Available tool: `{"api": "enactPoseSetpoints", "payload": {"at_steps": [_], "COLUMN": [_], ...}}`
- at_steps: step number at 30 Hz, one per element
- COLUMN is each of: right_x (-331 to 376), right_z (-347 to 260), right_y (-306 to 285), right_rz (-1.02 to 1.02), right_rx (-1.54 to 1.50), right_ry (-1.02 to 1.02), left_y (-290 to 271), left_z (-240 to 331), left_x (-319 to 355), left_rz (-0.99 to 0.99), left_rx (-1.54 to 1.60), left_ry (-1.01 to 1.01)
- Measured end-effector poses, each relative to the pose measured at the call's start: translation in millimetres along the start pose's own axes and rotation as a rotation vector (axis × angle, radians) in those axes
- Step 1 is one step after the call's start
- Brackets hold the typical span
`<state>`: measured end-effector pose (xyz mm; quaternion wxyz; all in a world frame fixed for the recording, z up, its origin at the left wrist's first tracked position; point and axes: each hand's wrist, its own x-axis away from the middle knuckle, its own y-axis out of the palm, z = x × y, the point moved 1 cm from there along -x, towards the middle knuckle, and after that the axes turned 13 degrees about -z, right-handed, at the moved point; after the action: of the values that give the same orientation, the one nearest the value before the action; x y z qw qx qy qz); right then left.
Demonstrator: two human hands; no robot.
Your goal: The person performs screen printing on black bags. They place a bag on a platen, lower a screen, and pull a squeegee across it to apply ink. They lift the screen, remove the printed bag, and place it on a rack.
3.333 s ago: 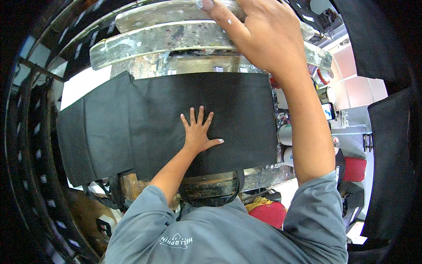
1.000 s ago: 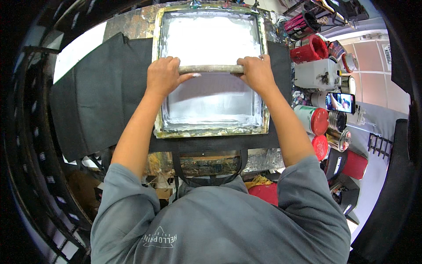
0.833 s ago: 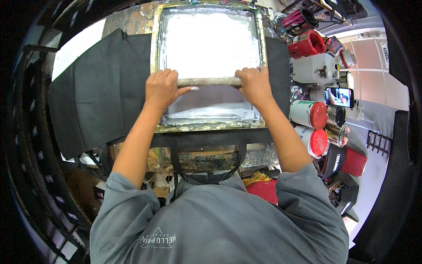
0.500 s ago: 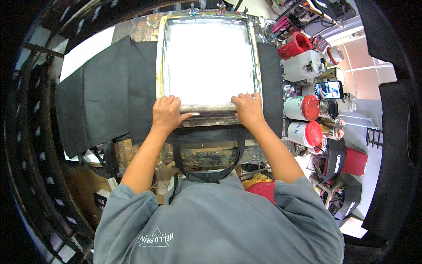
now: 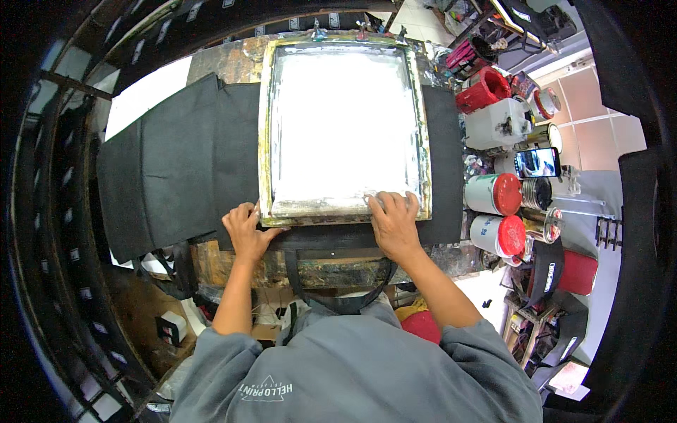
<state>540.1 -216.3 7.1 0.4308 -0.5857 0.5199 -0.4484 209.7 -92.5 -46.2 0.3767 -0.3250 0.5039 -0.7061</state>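
Observation:
A screen printing frame (image 5: 265, 141) with a paint-stained rim lies over a black fabric bag (image 5: 176, 158); its inner area is glaring white. My right hand (image 5: 395, 224) bends its fingers over the near end of the frame, toward the right; its thumb is hidden. A pale, stained strip runs along that end, and whether it is a separate bar I cannot tell. Just outside the near left corner, my left hand (image 5: 247, 231) rests on the black fabric. Its fingers are apart from the thumb, which stretches along the frame's front edge.
Clamps (image 5: 362, 29) stand at the frame's far edge. Red-lidded jars (image 5: 493, 194), a red container (image 5: 483, 89), a white jug (image 5: 498, 125) and a phone (image 5: 537, 163) crowd the right side. The bag's handle (image 5: 338, 303) hangs over the table's stained front edge (image 5: 215, 262).
My left hand has left the near end of the frame and moved left, outside its corner. My right hand stays at the near end. The whole view has shifted slightly.

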Motion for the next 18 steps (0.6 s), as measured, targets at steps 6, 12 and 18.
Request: {"api": "enactPoseSetpoints", "payload": {"at_steps": [6, 12, 18], "right_x": [-8, -63, -133], "right_z": [-14, -14, 3], "right_y": [-81, -193, -277], "right_rz": [0.007, 0.362, 0.433], "right_rx": [-0.026, 0.21, 0.249], "right_ry": [0.025, 0.033, 0.055], "left_y": [-32, -150, -287], "left_z": [9, 62, 162], "left_x": [11, -44, -122], "left_rz": [0.215, 0.534, 0.696], "left_rx": [0.328, 0.63, -0.115], "left_ry": [-0.006, -0.05, 0.589]}}
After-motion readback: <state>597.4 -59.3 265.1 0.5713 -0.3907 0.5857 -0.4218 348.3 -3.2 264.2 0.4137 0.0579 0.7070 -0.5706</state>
